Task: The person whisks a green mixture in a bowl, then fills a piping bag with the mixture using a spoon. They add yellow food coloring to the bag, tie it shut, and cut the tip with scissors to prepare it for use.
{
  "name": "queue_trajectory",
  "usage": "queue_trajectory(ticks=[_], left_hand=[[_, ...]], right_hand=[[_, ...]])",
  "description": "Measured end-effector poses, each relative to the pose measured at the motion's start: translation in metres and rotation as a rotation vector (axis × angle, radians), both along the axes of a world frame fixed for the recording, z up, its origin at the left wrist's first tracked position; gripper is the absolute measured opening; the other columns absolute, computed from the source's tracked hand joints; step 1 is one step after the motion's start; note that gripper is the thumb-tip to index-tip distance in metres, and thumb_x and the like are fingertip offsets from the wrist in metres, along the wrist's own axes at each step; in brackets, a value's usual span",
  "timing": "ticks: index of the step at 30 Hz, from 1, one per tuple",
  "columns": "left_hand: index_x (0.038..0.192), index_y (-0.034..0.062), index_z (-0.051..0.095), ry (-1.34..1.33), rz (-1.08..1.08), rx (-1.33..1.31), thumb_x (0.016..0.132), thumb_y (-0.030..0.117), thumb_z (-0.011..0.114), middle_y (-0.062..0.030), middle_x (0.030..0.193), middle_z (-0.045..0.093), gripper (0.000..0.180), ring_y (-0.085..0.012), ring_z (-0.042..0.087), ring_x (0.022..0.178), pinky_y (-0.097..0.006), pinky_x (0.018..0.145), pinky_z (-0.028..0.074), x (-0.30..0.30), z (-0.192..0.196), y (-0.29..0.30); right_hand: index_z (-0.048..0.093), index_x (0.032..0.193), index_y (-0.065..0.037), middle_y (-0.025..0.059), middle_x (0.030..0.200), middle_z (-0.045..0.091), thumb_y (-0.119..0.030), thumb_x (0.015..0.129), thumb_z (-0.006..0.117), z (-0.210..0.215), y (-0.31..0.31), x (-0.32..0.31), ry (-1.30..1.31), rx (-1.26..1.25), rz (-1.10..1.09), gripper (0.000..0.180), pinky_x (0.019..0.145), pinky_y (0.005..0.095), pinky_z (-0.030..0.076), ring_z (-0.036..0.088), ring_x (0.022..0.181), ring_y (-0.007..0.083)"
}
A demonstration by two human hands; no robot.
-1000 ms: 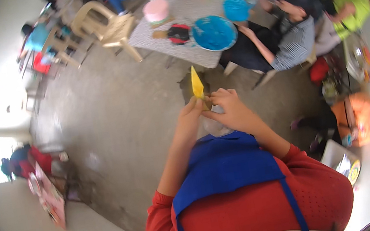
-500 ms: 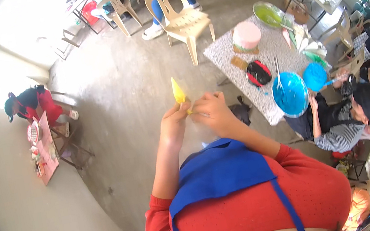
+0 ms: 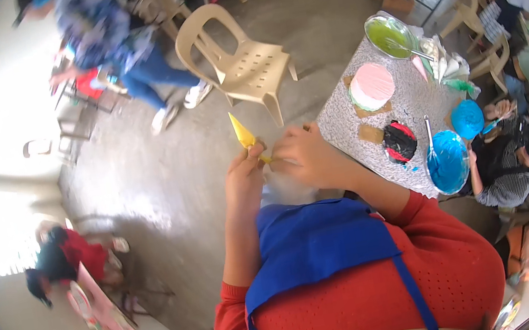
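Observation:
In front of my blue apron, a small yellow piping bag (image 3: 242, 131) stands with its pointed tip up and tilted slightly left. My left hand (image 3: 244, 175) is closed round its lower part. Close beside it, my right hand (image 3: 311, 157) has its fingers bent in at the bag's narrow yellow tail, which shows between the two hands. The fingers of the right hand look closed on that tail, though they partly hide it.
To the right, a speckled table (image 3: 349, 126) bears a pink cake (image 3: 372, 86), a black-and-red cake (image 3: 400, 142), a bowl of blue icing (image 3: 448, 162) and a bowl of green icing (image 3: 390, 37). A beige chair (image 3: 251, 66) stands ahead. A person in jeans (image 3: 149, 79) is at the far left.
My view has turned, shifting the table and chair within it. A person in a patterned top now shows at the far left. Both hands stay at the piping bag, which leans more to the left.

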State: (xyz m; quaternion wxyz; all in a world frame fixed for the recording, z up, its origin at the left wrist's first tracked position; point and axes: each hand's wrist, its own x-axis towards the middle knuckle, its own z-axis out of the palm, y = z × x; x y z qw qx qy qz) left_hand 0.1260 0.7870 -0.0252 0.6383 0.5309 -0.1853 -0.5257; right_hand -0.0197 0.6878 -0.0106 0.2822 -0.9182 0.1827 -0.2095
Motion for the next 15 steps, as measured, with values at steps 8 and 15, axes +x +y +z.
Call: queue_trajectory(ticks=[8,15], left_hand=[[0.102,0.0040,0.058,-0.008,-0.396,0.101,0.092,0.009,0.045,-0.0046,0.115,0.054,0.017,-0.0180,0.046,0.110,-0.034,0.095,0.032,0.141,0.007,-0.136],[0.102,0.0052,0.057,0.063,-0.725,0.116,0.095,0.010,0.044,-0.0047,0.112,0.055,0.016,-0.0188,0.046,0.110,-0.035,0.099,0.032,0.143,-0.018,-0.272]], right_hand=[[0.063,0.087,-0.010,0.0038,0.077,0.058,-0.023,0.085,0.058,0.045,-0.068,-0.012,0.093,-0.488,-0.813,0.014,0.074,0.0363,0.040,0.050,0.069,0.0173],[0.056,0.057,-0.008,0.0049,0.058,0.054,-0.015,0.082,0.060,0.186,-0.093,-0.010,3.962,-1.114,-2.137,0.026,0.054,0.0375,0.037,0.046,0.049,0.0170]])
